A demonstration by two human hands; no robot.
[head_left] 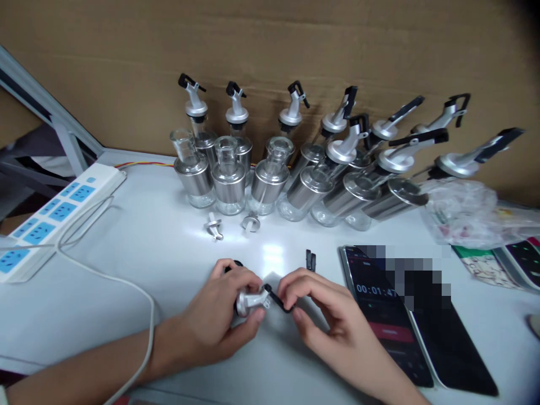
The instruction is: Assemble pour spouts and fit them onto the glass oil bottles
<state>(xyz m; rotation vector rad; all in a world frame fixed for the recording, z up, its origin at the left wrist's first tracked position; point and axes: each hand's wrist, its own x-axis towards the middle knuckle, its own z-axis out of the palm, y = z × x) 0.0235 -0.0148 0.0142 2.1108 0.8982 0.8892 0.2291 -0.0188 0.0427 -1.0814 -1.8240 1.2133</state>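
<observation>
My left hand (pixel 223 315) is closed round a silver pourer spout (pixel 251 302), which lies sideways with its tip to the right. The fingers of my right hand (pixel 320 309) pinch a black lever (pixel 280 299), whose upper end meets the spout's tip; whether it is attached I cannot tell. Just beyond my right hand lie small black levers (pixel 311 260). Two loose silver pourers, one at the left (pixel 214 226) and one by its side (pixel 251 223), rest in front of the bottles. Three open glass bottles with metal bands, such as the middle one (pixel 228 183), have no pourer on them.
Several bottles with pourers and black levers, one of them nearest (pixel 307 191), stand behind and to the right. A white power strip (pixel 90 181) and a cable (pixel 126 283) are at left. Two phones, one showing a timer (pixel 379 304), lie right, near a plastic bag (pixel 464 214).
</observation>
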